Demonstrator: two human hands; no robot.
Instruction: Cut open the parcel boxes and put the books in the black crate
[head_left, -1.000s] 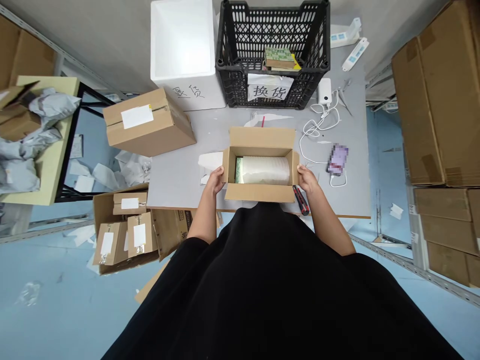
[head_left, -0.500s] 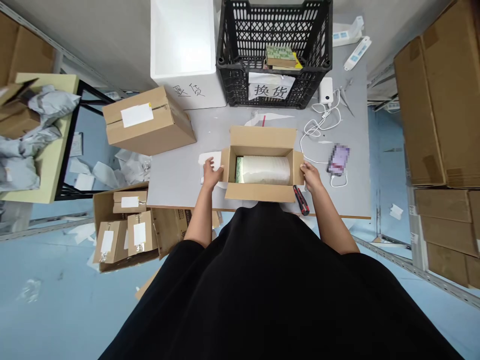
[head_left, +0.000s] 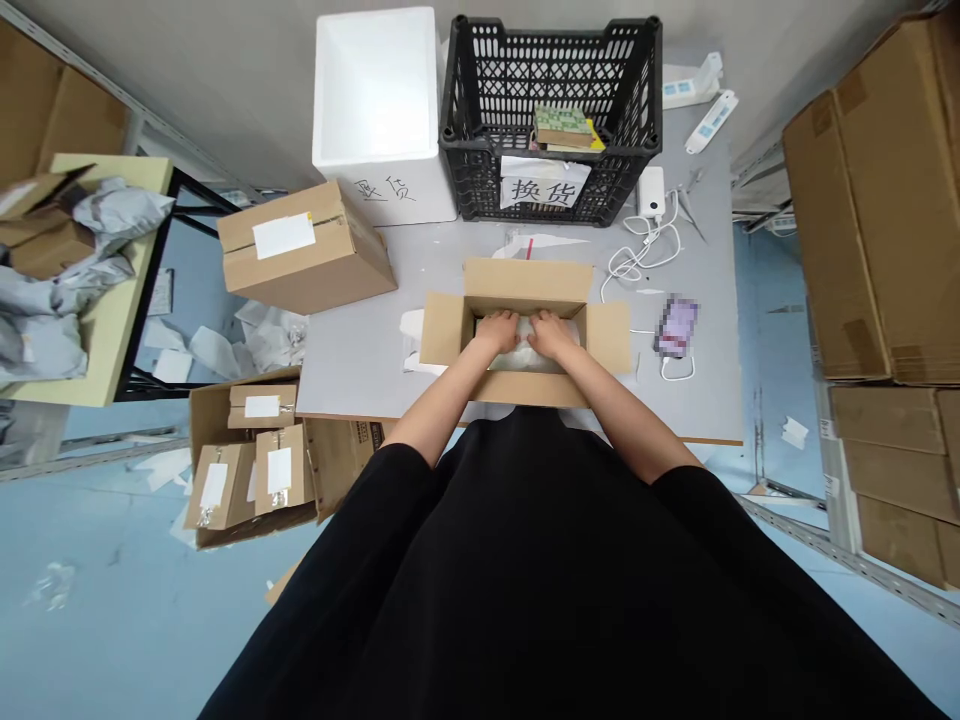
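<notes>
An open cardboard box (head_left: 529, 274) sits at the front of the grey table, its flaps spread outward. Inside lies a bundle in white wrapping (head_left: 521, 358), partly covered by my hands and forearms. My left hand (head_left: 498, 331) is down in the box on the bundle's left part, its fingers curled over the far side. Close beside it, my right hand (head_left: 551, 334) grips the same bundle with fingers bent and thumb toward the middle. Parts of the fingertips are hidden.
Behind the box stand a white foam bin (head_left: 379, 180) and a black crate (head_left: 551, 150) holding books. A closed carton (head_left: 307, 250) is at the left. A phone (head_left: 677, 325) and white cable (head_left: 630, 262) lie at the right. A large carton (head_left: 247, 460) with smaller boxes stands below left.
Both hands have left the side flaps and moved inward into the box onto the white bundle. The side flaps now spread wider. The red-and-black cutter by the box is out of sight.
</notes>
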